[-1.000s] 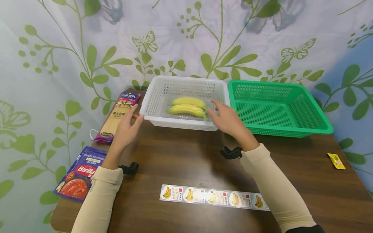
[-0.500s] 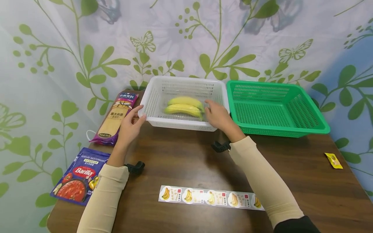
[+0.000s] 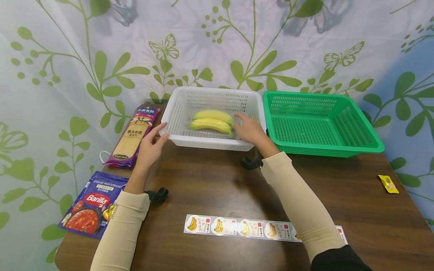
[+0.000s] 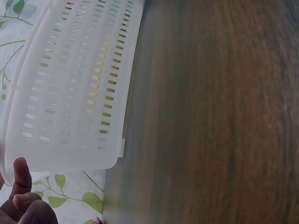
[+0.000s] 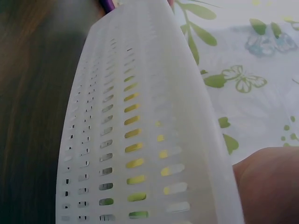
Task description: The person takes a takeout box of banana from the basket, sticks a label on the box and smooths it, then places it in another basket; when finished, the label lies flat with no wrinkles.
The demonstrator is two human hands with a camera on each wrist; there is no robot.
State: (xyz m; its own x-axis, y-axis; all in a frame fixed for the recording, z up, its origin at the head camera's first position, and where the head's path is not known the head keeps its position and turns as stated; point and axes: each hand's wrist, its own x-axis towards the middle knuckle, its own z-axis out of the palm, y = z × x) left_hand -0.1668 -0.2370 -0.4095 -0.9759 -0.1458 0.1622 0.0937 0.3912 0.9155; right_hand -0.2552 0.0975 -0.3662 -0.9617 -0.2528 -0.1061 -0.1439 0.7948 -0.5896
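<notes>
A clear-wrapped pack of yellow bananas lies in the white plastic basket at the back of the table. My left hand pinches the basket's front left corner; the left wrist view shows the thumb against its outer wall. Reaching over the front rim, my right hand has its fingertips right at the pack's right end. How those fingers meet the wrap I cannot tell. In the right wrist view the basket wall hides most of that hand, and yellow shows through its slots.
A green basket stands right of the white one. To the left lie a spaghetti packet and a blue Barilla sauce pouch. A strip of banana stickers lies in front, partly under the right sleeve; a small yellow packet lies far right.
My right hand has moved left and further into the white basket, to the end of the banana pack. The pack has shifted slightly left. My left hand has closed on the basket corner.
</notes>
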